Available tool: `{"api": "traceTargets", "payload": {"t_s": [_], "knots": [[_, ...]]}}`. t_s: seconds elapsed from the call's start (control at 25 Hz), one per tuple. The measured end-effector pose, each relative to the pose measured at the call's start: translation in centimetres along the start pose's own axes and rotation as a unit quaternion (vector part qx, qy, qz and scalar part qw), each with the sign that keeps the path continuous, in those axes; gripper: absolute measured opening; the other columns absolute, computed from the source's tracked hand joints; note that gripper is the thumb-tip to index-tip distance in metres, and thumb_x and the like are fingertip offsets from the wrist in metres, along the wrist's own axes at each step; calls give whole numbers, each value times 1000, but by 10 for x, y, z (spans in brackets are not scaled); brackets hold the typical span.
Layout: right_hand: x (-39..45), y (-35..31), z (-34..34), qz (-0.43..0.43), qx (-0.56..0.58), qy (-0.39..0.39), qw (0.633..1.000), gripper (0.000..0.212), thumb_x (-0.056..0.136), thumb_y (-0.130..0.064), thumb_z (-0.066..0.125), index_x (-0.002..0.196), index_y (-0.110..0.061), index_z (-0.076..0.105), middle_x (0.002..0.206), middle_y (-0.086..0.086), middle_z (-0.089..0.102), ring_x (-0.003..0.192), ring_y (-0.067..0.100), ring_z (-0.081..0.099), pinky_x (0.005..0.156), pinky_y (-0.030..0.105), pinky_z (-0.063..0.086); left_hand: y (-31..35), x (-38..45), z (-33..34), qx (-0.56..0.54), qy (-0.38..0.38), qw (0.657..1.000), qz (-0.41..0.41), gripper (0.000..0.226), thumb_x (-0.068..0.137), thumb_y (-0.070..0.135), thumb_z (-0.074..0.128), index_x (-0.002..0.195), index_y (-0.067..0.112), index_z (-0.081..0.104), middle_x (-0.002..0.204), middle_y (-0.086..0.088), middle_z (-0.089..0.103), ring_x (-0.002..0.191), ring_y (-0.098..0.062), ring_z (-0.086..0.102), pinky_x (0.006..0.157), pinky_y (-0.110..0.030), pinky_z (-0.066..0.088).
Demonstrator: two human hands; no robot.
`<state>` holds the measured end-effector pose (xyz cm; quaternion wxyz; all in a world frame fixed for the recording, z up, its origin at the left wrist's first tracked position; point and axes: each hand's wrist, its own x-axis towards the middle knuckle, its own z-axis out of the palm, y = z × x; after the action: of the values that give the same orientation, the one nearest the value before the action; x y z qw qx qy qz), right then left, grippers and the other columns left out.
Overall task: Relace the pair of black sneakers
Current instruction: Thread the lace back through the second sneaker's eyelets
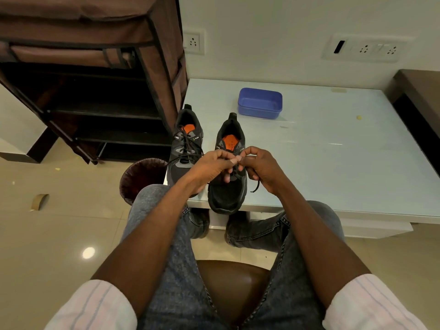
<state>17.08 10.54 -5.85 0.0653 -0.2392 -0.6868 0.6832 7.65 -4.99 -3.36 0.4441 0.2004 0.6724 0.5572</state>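
Two black shoes sit side by side at the near left edge of the white table, toes toward the person, heels toward the far wall. The left shoe is laced. Over the right shoe both hands meet: the left hand and right hand pinch its black lace (one end dangles). A blue box sits farther back, a bin stands left.

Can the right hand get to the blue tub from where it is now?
Probably yes. The right hand pinches the lace over the near sneaker; bare table top lies between it and the blue tub. It would have to release the lace first.
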Motion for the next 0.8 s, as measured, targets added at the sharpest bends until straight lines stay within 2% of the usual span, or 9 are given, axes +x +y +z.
{"api": "traceTargets", "payload": {"t_s": [0.08,0.16,0.24,0.32,0.44,0.52,0.6,0.68,0.8], "knots": [[0,0,-4,3,-5,6,1000,12,92,-14,66,94,-3,61,72,13,65,40,11,35,43,22,30,-3,1,-6,5,24,999,-33,10,98,11,58,104,4,63,68,-1,55,51,-11,47,52,-24,46],[1,1,-12,4,-24,21,999,9,95,-13,61,94,-4,64,74,11,66,43,11,40,45,23,35,-4,6,-15,29,168,985,-36,12,96,6,53,97,5,65,69,-1,56,52,-11,48,49,-25,42],[2,2,-19,9,-36,37,999,14,98,-8,54,100,-4,68,78,8,67,47,12,46,49,24,40,-3,5,-23,114,349,930,-18,16,93,6,50,91,8,65,75,-1,61,61,-13,54,54,-24,42],[3,4,-23,15,-34,42,998,20,99,-3,50,107,-2,68,83,9,69,54,14,55,53,24,46,-3,-2,-25,212,417,883,-19,12,93,7,51,92,8,63,85,-1,60,69,-12,54,57,-21,39],[2,6,-18,24,-23,58,998,13,98,-4,53,105,0,64,86,14,73,61,21,65,57,25,52,-14,-1,-22,384,398,833,9,26,89,9,59,114,6,64,123,-13,52,109,-27,52,90,-34,46],[0,8,-8,11,-43,60,997,10,94,-10,63,97,0,64,80,15,73,58,20,64,54,25,51,-15,4,-14,404,326,847,114,41,89,12,65,129,8,60,133,-13,53,126,-28,45,107,-38,39],[-2,10,0,-13,-77,50,996,11,89,-13,71,92,-2,71,74,11,71,58,15,61,55,22,50,-14,8,-3,342,207,901,168,45,90,19,70,133,10,60,126,-9,62,122,-22,52,106,-34,41],[-2,10,2,-17,-69,30,997,7,90,-8,69,95,-5,73,78,13,70,63,13,63,63,21,53,-17,12,4,287,106,941,146,40,89,22,72,128,14,65,112,-3,70,109,-15,63,102,-37,50],[-2,9,3,-6,-28,21,999,15,92,0,63,105,-4,69,88,20,73,70,19,69,69,25,58,-25,18,2,250,92,955,130,21,89,18,72,110,18,74,85,-3,73,88,-22,69,89,-46,57]]}}
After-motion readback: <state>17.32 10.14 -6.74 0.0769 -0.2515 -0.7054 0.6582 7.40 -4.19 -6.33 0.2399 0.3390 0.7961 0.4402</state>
